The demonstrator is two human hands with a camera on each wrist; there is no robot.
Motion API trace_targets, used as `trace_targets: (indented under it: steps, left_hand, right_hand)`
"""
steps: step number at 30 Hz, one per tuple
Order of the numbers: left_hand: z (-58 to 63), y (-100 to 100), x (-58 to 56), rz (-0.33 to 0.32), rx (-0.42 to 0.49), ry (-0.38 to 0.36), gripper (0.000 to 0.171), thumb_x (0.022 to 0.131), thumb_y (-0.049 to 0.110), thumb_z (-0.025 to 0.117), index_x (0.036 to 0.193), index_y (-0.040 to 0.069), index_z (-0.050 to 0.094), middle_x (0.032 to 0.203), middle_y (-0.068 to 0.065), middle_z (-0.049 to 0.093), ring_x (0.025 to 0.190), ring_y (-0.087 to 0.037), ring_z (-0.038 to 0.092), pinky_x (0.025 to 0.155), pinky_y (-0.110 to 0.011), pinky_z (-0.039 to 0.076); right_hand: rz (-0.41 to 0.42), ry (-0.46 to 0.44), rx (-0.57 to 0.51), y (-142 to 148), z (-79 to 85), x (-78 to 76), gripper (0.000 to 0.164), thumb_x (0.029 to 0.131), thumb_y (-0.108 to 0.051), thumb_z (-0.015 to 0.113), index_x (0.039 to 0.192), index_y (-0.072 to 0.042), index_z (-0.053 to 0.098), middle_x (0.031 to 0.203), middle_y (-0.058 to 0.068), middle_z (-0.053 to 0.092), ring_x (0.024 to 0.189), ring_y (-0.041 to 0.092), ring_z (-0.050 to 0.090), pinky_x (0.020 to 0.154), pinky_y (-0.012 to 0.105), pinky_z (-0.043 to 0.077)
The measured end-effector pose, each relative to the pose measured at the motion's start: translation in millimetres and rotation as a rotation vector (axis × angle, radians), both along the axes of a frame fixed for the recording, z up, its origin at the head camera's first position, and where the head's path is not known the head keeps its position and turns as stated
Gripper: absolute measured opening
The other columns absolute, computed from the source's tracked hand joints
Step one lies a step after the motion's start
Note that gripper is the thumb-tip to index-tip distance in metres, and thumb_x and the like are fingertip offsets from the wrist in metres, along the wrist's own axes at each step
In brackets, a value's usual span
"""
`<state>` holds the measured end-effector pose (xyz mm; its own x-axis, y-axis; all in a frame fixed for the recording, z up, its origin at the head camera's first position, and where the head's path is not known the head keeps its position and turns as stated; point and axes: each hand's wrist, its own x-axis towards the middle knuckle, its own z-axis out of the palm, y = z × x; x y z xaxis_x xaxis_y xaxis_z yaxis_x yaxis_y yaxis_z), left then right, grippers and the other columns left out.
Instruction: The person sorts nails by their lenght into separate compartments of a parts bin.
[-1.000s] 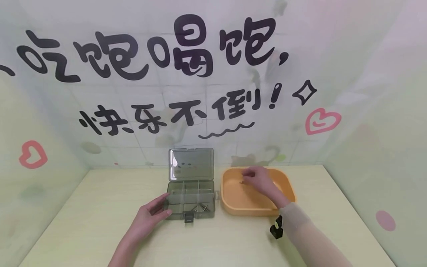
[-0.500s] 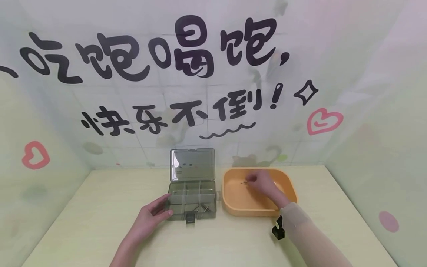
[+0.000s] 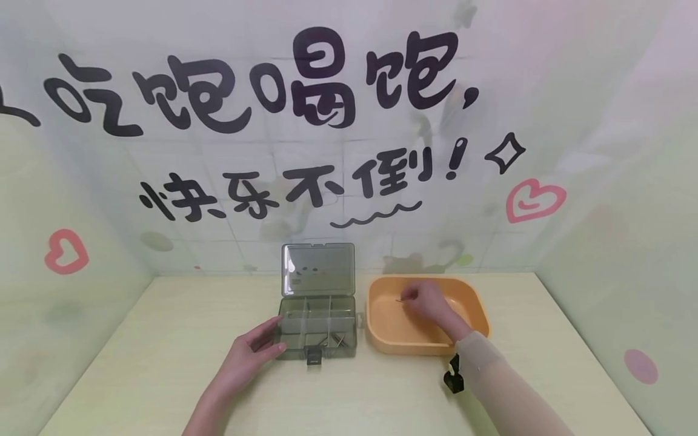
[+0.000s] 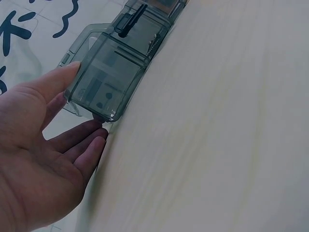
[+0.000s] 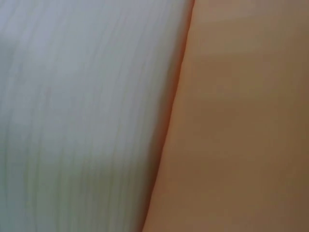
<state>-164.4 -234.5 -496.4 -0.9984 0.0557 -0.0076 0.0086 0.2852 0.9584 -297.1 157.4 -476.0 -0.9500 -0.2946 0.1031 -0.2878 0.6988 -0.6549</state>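
Note:
A grey see-through compartment box (image 3: 318,325) stands with its lid (image 3: 319,269) up. Several small metal pieces (image 3: 338,340), perhaps screws, lie in its front compartments. My left hand (image 3: 252,352) holds the box's left end, thumb near the front corner and fingers along the side; the left wrist view shows thumb and fingers at two corners. To the right sits an orange tray (image 3: 382,343). Inside it, my right hand (image 3: 431,303) has its fingertips together at a small thin metal piece (image 3: 400,301) and seems to pinch it. The right wrist view shows no fingers.
The pale wooden table (image 3: 349,393) carries the box and tray side by side, a narrow gap between them. A lettered back wall (image 3: 305,224) rises close behind both. A black wrist device (image 3: 454,375) hangs under the right sleeve.
My right hand has lowered slightly in the tray, its fingertips now at the metal piece. The left hand keeps its place on the box. The whole head view has shifted slightly.

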Motion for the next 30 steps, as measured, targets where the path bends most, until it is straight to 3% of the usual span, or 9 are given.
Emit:
trace_targets:
  steps: [5,11,16,30]
  left_hand:
    - [0.0,0.8,0.2,-0.003,0.001,-0.004,0.067,0.093,0.014,0.076,0.152,0.002,0.046,0.156,-0.027,0.04,0.142,-0.042,0.042,0.115,-0.039,0.04]
    - [0.7,1.5,0.2,0.0,0.015,-0.004,0.066,0.093,0.013,0.076,0.151,0.001,0.047,0.155,-0.027,0.041,0.142,-0.042,0.042,0.114,-0.037,0.041]
    - [1.0,1.6,0.6,0.001,0.017,-0.001,0.066,0.093,0.012,0.076,0.151,0.001,0.047,0.155,-0.028,0.041,0.142,-0.043,0.042,0.114,-0.037,0.041]
    - [0.9,0.6,0.4,0.0,0.007,0.007,0.067,0.092,0.013,0.077,0.151,0.002,0.047,0.155,-0.026,0.042,0.141,-0.042,0.043,0.114,-0.036,0.041]
  right_hand:
    - [0.006,0.006,0.015,0.7,-2.5,-0.2,0.012,0.079,0.008,0.071,0.088,0.002,0.076,0.088,0.009,0.073,0.085,0.025,0.067,0.079,0.041,0.061]
    - [0.027,0.049,0.012,3.6,-7.4,-2.0,0.009,0.076,0.008,0.074,0.082,0.001,0.075,0.079,0.007,0.072,0.076,0.019,0.064,0.07,0.034,0.06]
    - [0.046,0.064,0.022,3.0,-8.6,-1.1,0.007,0.078,0.007,0.074,0.08,0.001,0.077,0.078,0.009,0.073,0.074,0.016,0.063,0.067,0.03,0.058]
    - [0.04,0.053,0.03,0.8,-0.3,5.1,0.009,0.085,0.006,0.071,0.084,0.0,0.078,0.085,0.009,0.075,0.081,0.022,0.067,0.075,0.038,0.062]
